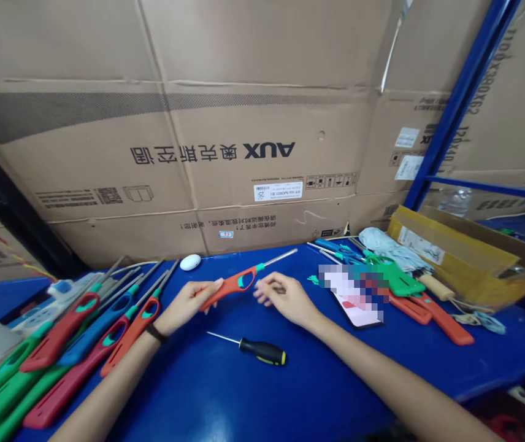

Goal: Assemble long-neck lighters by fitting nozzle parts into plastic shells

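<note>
My left hand [187, 302] grips the handle end of an orange long-nosed lighter [239, 283] with a teal trigger; its metal nozzle points up and to the right. My right hand [283, 296] hovers just right of the lighter's trigger, fingers loosely curled and apart, holding nothing. A black and yellow screwdriver [257, 350] lies on the blue table [226, 399] below both hands.
Several red, green and blue lighters [73, 344] lie in a pile at the left. More lighter parts [410, 294], a phone [357, 304] and a yellow carton [465, 258] sit at the right. A white oval object [190, 262] rests by the cardboard wall [226, 135].
</note>
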Action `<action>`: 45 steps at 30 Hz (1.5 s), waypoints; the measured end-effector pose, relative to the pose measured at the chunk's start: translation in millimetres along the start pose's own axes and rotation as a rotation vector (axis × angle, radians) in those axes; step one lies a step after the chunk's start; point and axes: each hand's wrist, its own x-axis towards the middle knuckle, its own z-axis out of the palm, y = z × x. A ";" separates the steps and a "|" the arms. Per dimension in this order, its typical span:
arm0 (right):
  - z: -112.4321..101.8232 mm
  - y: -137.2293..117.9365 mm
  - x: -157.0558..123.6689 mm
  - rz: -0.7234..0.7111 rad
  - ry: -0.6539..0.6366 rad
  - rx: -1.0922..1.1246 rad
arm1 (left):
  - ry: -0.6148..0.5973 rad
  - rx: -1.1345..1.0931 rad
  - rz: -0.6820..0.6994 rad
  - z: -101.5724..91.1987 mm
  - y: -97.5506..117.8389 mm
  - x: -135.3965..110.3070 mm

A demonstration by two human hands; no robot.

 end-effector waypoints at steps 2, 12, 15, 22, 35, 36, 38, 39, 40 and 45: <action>0.8 -9.1 -12.8 -0.013 -0.218 -0.384 | 0.014 0.067 -0.003 -9.3 -10.1 1.6; -10.1 -14.5 -15.3 -0.059 -0.494 -0.432 | -0.109 0.213 0.065 -26.3 -33.8 4.7; -12.0 -9.7 -9.1 -0.044 -0.375 -0.242 | -0.119 0.177 0.095 -27.5 -28.1 2.2; -26.1 1.7 10.6 0.097 -0.032 0.227 | -0.048 0.144 0.155 -39.3 -23.1 -15.2; -41.7 7.3 21.1 0.178 0.231 0.646 | -0.089 0.427 0.150 -35.0 -22.5 -20.9; -40.9 5.6 20.2 0.175 0.219 0.640 | -0.073 0.402 0.139 -35.8 -21.5 -20.5; -39.3 2.3 18.3 0.170 0.198 0.631 | -0.019 0.333 0.124 -39.8 -22.2 -19.9; -38.5 0.8 17.4 0.169 0.190 0.625 | 0.019 0.301 0.121 -42.0 -23.8 -19.6; -37.6 -0.6 16.5 0.170 0.180 0.614 | 0.059 0.276 0.121 -43.8 -26.2 -19.1; -32.3 -3.6 13.0 0.163 0.109 0.564 | 0.202 0.212 0.078 -42.9 -41.1 -14.2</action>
